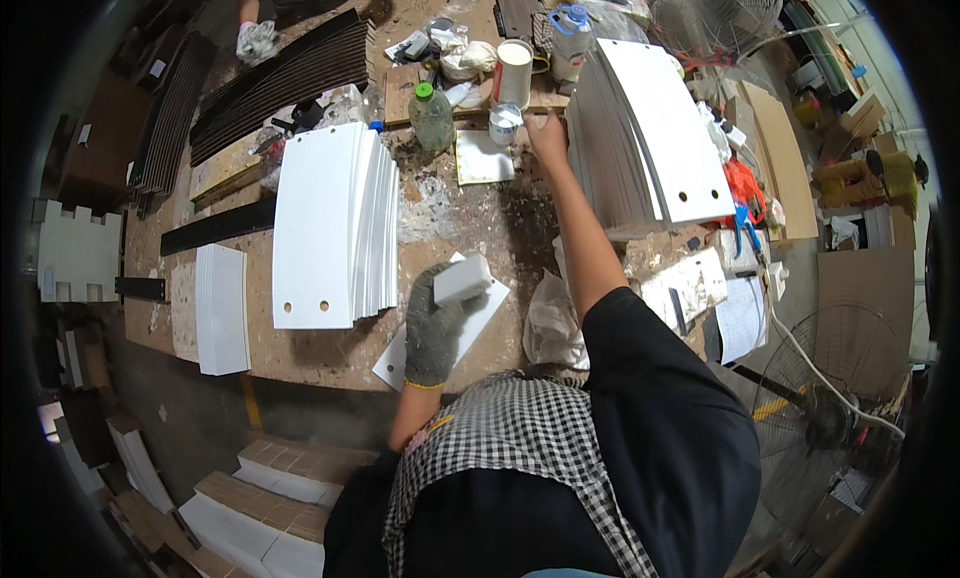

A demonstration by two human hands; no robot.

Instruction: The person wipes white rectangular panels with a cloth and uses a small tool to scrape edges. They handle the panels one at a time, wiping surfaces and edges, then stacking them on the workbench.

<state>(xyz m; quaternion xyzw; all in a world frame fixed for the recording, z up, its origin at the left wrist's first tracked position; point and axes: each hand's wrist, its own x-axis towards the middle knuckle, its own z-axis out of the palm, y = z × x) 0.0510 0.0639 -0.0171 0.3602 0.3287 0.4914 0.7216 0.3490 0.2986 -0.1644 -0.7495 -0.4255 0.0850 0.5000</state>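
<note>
My left hand (432, 323), in a grey knitted glove, is closed on a small white block (463, 280). Beneath it a narrow white panel (478, 328) lies slantwise at the table's near edge. My bare right hand (546, 138) reaches far forward, its fingers closed beside a small cup (505, 124) with something white in it. What those fingers hold, if anything, is too small to make out. Just behind the cup stands a taller white container (512, 73). A white-smeared square sheet (484, 158) lies in front of the cup.
Tall stacks of white panels with holes flank my hands, one left (315, 228), one right (665, 128). A green-capped bottle (432, 118) and a blue-capped bottle (571, 38) stand farther back. Dark slats (285, 83) lie far left, near another person's gloved hand (257, 42).
</note>
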